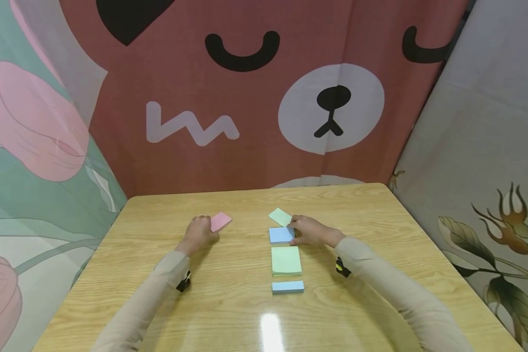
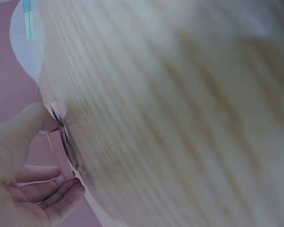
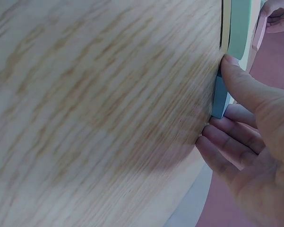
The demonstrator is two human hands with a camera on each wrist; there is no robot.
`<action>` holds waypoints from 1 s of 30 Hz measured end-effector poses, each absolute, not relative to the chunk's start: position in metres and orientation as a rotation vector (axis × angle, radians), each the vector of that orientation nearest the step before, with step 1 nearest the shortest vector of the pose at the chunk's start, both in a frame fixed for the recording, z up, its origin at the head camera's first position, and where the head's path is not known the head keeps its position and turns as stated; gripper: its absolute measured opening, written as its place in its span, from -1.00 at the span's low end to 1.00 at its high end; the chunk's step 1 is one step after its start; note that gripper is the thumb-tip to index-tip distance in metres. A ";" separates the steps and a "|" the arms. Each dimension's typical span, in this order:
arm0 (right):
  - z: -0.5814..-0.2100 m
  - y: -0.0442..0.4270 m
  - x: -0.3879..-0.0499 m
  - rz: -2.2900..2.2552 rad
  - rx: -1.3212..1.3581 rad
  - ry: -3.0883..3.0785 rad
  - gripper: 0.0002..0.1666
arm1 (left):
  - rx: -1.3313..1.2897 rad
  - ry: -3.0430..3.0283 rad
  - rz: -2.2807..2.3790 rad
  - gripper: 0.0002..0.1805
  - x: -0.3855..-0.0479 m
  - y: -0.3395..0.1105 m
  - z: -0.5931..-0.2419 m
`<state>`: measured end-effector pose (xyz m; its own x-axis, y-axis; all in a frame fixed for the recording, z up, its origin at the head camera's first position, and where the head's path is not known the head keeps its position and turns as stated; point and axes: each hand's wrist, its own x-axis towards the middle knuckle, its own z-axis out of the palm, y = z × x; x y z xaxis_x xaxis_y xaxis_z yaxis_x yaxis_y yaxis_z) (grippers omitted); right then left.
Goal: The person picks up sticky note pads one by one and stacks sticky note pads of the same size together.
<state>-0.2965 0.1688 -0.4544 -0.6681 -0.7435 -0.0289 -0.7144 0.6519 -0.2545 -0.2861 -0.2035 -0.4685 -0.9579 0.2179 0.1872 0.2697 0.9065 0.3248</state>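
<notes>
My left hand (image 1: 199,231) grips a pink sticky-note pad (image 1: 221,221) at the back left of the table. Seen from the left wrist, the thumb and fingers hold the pink pad (image 2: 60,156) by opposite sides. Toward the middle, my right hand (image 1: 310,230) pinches a blue sticky-note pad (image 1: 281,235). The right wrist view has the blue pad (image 3: 220,97) standing between thumb and fingertips, low over the wood. Just behind it lies a small, angled pale green pad (image 1: 279,216), close to the right fingertips.
A larger square green pad (image 1: 286,260) lies in front of the blue one. Nearer still is a narrow light blue pad (image 1: 288,287). All are on a wooden table (image 1: 237,274), with a bear-print cloth (image 1: 255,161) hanging behind its back edge.
</notes>
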 end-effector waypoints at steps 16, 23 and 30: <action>-0.454 0.168 -0.296 -0.338 -1.188 2.740 -0.34 | -0.484 -2.817 -0.528 -0.72 -0.284 -0.187 -0.460; -0.455 0.169 -0.295 -0.320 -1.185 2.743 -0.34 | -0.533 -2.791 -0.578 -0.76 -0.283 -0.180 -0.460; -0.453 0.167 -0.294 -0.323 -1.189 2.742 -0.35 | -0.598 -2.757 -0.580 -0.78 -0.282 -0.175 -0.459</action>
<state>-0.2936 0.1670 -0.4532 -0.6792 -0.7329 -0.0384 -0.7039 0.6654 -0.2487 -0.2817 -0.1750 -0.4587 -0.8813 0.3385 0.3298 0.4427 0.8355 0.3256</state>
